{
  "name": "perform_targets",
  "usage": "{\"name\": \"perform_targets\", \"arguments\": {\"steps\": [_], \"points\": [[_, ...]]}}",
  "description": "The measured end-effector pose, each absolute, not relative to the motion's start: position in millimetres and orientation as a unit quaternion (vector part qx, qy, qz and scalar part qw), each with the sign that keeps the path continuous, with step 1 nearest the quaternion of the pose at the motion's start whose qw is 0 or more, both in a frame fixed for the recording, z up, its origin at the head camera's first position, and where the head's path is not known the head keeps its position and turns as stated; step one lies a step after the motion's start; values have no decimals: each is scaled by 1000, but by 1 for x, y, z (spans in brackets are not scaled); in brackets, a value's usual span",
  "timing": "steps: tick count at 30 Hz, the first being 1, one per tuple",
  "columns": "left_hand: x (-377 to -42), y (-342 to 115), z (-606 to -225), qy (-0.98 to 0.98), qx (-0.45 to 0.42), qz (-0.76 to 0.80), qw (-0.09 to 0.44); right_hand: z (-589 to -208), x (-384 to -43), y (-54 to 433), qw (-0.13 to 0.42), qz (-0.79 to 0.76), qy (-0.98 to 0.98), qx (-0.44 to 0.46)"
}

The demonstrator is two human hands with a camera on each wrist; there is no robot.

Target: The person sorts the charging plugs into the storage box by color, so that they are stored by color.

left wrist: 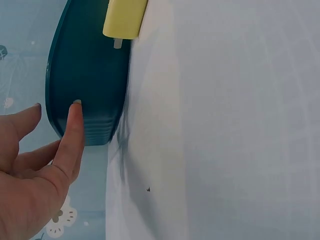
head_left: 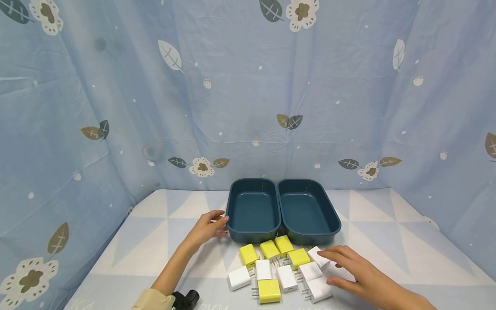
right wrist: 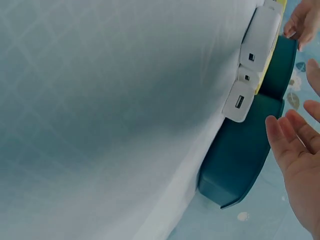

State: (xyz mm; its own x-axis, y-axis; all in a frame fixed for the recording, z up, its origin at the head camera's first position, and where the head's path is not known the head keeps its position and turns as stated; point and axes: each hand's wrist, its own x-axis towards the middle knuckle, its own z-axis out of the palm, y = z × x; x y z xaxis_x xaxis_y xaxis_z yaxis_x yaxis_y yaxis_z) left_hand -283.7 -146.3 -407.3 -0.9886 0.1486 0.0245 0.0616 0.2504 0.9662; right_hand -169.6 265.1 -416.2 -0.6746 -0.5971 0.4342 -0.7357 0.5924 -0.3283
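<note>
My left hand [head_left: 211,227] is at the left side of the left dark teal tray [head_left: 231,224], with its fingertips at the wall; in the left wrist view an extended finger [left wrist: 75,132] appears to touch it. My right hand [head_left: 358,271] is beside the white chargers at the right of the pile, such as the white charger [head_left: 320,289], fingers spread and nothing held. In the right wrist view, the right hand [right wrist: 302,160] has its palm bare. Several white and yellow chargers, including a yellow charger [head_left: 269,291], lie in front of the trays, prongs showing on some.
The right dark teal tray [head_left: 333,226] stands against the left one; both are bare inside. A black object [head_left: 186,299] is by the left sleeve [head_left: 154,300]. Behind the patterned tabletop [head_left: 186,206] hangs a blue curtain [head_left: 240,86] with leaves and flowers.
</note>
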Motion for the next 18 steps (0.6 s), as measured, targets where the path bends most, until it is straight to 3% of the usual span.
{"name": "perform_targets", "arguments": {"steps": [3, 11, 18], "points": [[-286, -146, -409, 779, 63, 623, 41, -418, -168, 264, 135, 232, -881, 390], [-288, -144, -412, 758, 44, 649, 53, -420, -168, 262, 44, 251, -873, 417], [-288, -144, -412, 747, 49, 661, 61, -421, -166, 259, 7, 271, -867, 419]]}}
